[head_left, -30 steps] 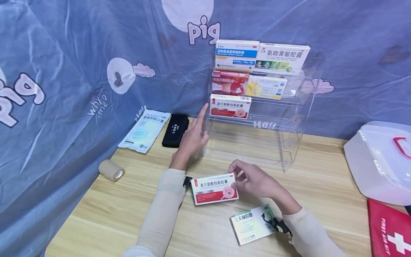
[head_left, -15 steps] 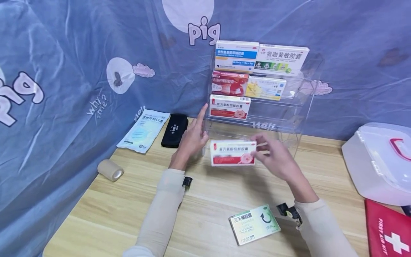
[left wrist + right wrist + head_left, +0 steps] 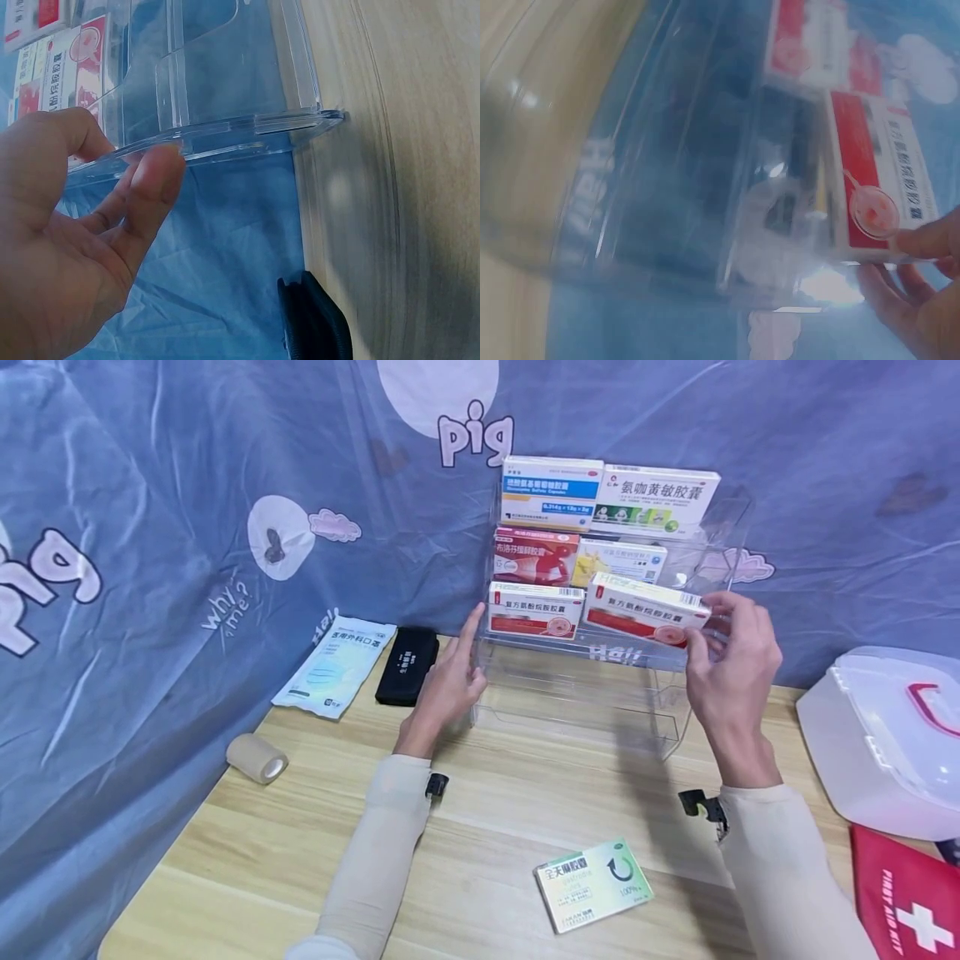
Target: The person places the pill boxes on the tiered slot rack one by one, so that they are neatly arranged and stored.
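Note:
A clear acrylic tiered rack (image 3: 577,710) holds several medicine boxes. My left hand (image 3: 448,687) rests against its left side, the index finger reaching up along the edge; in the left wrist view, its thumb and fingers (image 3: 154,176) touch the side panel. My right hand (image 3: 738,664) pinches the right end of a red-and-white medicine box (image 3: 645,610), which tilts down to the right over the third tier. A matching red-and-white box (image 3: 536,610) stands to its left. The held box overlaps the yellow-and-white box (image 3: 619,562) on the tier above.
A green-and-white medicine box (image 3: 594,885) lies on the wooden table (image 3: 300,868). Left of the rack are a mask packet (image 3: 333,664), a black case (image 3: 407,666) and a tan bandage roll (image 3: 257,757). A white lidded box (image 3: 877,743) and red first aid pouch (image 3: 903,893) stand right.
My right hand has lifted the red-and-white medicine box from near the table up and rightward to the rack's third tier. My left hand has stayed at the rack's side.

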